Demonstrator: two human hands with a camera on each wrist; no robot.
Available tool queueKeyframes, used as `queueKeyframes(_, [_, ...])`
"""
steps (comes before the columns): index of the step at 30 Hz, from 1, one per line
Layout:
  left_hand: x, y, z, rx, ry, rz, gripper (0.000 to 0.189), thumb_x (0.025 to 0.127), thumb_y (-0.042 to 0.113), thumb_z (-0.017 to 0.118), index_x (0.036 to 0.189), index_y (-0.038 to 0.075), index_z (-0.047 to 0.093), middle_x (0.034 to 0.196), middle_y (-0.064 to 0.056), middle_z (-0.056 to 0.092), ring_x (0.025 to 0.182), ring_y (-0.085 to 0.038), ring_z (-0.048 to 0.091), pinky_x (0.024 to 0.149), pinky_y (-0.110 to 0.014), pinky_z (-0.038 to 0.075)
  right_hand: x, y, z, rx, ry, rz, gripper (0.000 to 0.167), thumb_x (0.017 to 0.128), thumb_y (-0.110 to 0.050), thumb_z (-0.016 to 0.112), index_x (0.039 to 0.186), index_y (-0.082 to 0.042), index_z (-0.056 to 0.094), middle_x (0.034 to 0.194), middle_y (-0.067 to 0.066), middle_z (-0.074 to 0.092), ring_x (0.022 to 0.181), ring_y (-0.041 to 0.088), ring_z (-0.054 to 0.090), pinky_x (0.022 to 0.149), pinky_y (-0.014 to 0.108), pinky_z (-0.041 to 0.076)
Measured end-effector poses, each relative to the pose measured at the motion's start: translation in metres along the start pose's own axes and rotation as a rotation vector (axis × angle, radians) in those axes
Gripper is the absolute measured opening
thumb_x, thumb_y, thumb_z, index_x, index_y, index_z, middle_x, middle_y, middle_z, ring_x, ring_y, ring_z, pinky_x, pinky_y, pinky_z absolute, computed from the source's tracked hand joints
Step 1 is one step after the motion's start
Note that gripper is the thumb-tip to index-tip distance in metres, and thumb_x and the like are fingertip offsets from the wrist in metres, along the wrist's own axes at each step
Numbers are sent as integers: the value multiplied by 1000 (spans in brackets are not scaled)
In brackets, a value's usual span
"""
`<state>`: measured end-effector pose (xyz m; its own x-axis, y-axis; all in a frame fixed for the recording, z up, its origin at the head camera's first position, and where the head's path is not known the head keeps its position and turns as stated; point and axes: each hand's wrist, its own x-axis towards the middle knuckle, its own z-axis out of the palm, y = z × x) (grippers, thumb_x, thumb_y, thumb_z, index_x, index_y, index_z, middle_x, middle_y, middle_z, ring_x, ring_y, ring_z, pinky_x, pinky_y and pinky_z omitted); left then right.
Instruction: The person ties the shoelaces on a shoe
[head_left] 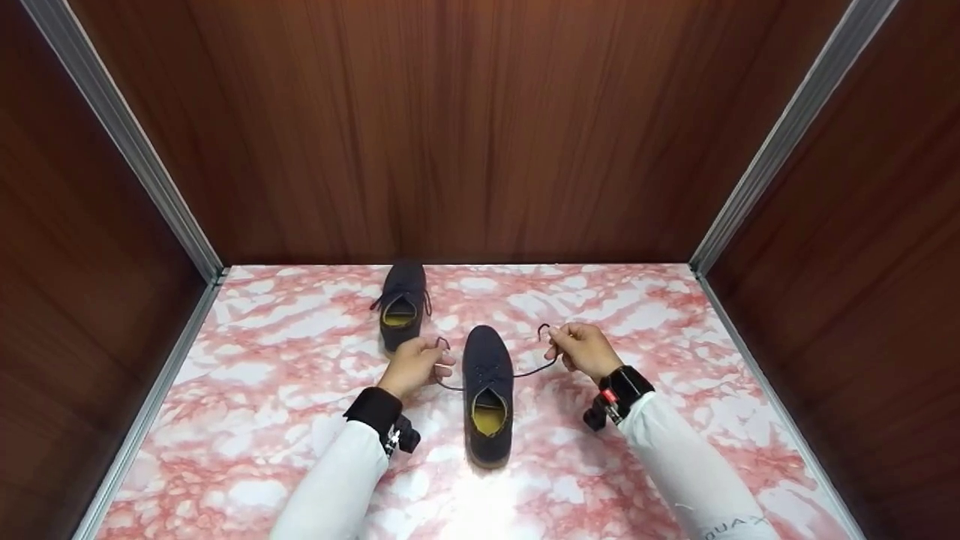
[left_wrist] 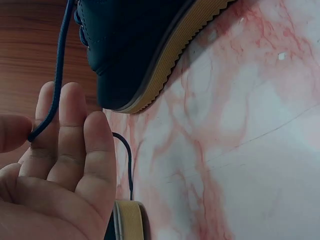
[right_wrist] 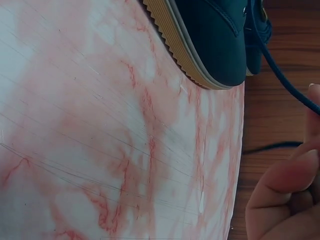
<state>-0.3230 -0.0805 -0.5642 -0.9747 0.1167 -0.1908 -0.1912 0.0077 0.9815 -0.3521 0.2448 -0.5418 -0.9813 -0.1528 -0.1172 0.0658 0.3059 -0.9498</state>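
A dark blue shoe (head_left: 489,352) with a yellow insole stands in the middle, toe pointing away. Its laces stretch out to both sides. On the left, my left hand (head_left: 415,366) pinches one lace (left_wrist: 59,65) between thumb and fingers; the other fingers lie fairly straight in the left wrist view. To the right, my right hand (head_left: 585,349) pinches the other lace (head_left: 536,370), whose loose end curls up past the fingertips. The right wrist view shows that lace (right_wrist: 282,77) running from the shoe to the fingers, which are partly cut off by the frame edge.
A second dark shoe (head_left: 405,281) with its lace hanging at the sides stands farther back on the left, just beyond my left hand. Brown wood-grain panels (head_left: 465,135) with metal corner strips enclose the pink-and-white marbled surface (head_left: 622,300) at the back and sides.
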Motion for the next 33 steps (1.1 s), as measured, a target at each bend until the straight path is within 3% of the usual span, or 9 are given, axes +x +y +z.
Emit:
queueKeyframes(6, [-2, 4, 2, 80, 15, 49, 25, 107, 10, 52, 119, -7, 66, 116, -30, 74, 77, -15, 75, 70, -22, 61, 0, -2, 0, 69, -22, 49, 24, 107, -21, 59, 93, -3, 65, 73, -1, 70, 58, 7, 58, 54, 20, 51])
queueKeyframes(9, [-3, 6, 5, 86, 26, 55, 25, 106, 10, 54, 116, -7, 67, 115, -29, 75, 81, -19, 78, 73, -25, 63, 1, -3, -1, 92, -35, 67, 17, 106, -17, 61, 94, -6, 65, 76, -1, 69, 64, 7, 60, 58, 21, 54])
queueKeyframes(14, [-3, 11, 8, 90, 18, 56, 22, 106, 12, 56, 110, -7, 67, 113, -28, 76, 81, -21, 79, 74, -27, 63, 2, -4, -2, 122, -33, 73, 10, 103, -11, 62, 102, -1, 65, 81, 0, 71, 67, 7, 62, 62, 20, 55])
queueKeyframes(22, [-3, 15, 9, 74, -11, 58, 26, 105, 15, 58, 118, -7, 65, 114, -28, 76, 79, -15, 77, 74, -26, 62, 0, -10, -3, 116, -38, 47, 20, 103, -2, 58, 118, 8, 64, 95, 10, 78, 72, 7, 67, 67, 20, 59])
queueKeyframes(28, [-8, 8, 9, 88, 14, 45, 24, 105, 11, 56, 114, -8, 65, 112, -28, 76, 77, -15, 76, 72, -27, 62, 3, -16, -3, 84, -39, 27, 26, 103, -6, 62, 123, 11, 60, 98, 8, 81, 71, 4, 66, 67, 19, 58])
queueKeyframes(33, [-14, -3, 7, 186, 38, 27, 23, 100, 9, 55, 103, -9, 69, 100, -22, 80, 71, -11, 72, 64, -22, 56, 6, -25, -2, 4, -22, 2, 19, 103, -9, 64, 114, 7, 60, 91, 4, 81, 68, 5, 66, 64, 20, 57])
